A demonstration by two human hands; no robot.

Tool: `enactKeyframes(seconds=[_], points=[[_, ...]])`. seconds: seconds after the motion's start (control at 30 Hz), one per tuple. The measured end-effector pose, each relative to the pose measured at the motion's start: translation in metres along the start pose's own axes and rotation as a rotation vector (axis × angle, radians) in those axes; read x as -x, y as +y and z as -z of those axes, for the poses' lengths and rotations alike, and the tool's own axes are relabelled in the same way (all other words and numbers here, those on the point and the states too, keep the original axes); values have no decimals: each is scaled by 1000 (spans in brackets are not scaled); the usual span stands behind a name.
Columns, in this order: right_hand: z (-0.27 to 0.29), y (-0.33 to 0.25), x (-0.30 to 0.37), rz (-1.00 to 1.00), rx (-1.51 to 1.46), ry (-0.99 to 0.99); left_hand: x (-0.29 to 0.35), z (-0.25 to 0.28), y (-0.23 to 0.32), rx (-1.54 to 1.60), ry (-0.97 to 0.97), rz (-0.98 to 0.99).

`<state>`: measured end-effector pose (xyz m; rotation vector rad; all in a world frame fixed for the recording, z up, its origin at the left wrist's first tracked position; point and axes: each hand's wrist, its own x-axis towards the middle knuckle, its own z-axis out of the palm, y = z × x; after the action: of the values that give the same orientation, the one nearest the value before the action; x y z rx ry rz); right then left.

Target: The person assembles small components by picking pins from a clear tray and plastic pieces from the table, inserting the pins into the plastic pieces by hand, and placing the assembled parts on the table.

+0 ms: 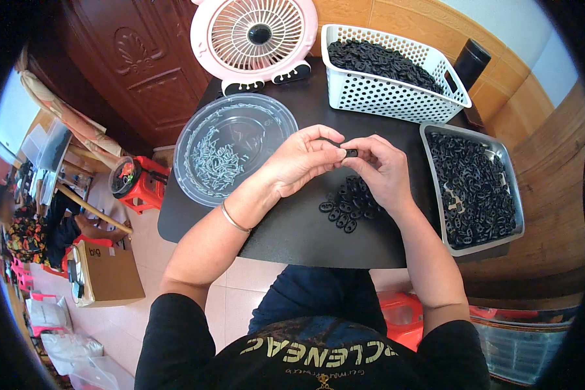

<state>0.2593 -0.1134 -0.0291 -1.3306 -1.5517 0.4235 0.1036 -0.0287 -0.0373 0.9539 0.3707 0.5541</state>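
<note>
Above the table's middle, my left hand (302, 159) and my right hand (385, 170) meet fingertip to fingertip. Pinched between them is a small black oval plastic piece (351, 153). The thumb and fingers of both hands press around it; whether a second small part is in there is hidden. Just below the hands lies a loose pile of black oval pieces with holes (350, 209), partly covered by my right hand. Left of my left wrist, a round clear plastic tray (257, 106) holds many small pale metal pins (216, 162).
A grey tray (446, 224) of black oval pieces stands at the right, and a white perforated basket (396, 104) full of them at the back. A pink fan (259, 34) and a dark cylinder (472, 60) stand beyond. Leftward are a red stool (143, 188), a cardboard box (114, 273) and another person.
</note>
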Motion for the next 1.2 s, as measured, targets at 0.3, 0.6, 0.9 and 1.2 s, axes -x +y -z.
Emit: enactKeyframes(seconds=[0.3, 0.6, 0.9, 1.2], points=[[-2, 19, -3, -21, -243, -5, -6, -2, 0, -69, 17, -55], [14, -11, -18, 105, -121, 293, 0, -3, -6, -772, 159, -298], [76, -31, -118, 382, 536, 599, -3, -6, -3, -1102, 121, -515], [34, -19, -45, 345, 450, 352, 0, 7, -9, -1473, 73, -675]])
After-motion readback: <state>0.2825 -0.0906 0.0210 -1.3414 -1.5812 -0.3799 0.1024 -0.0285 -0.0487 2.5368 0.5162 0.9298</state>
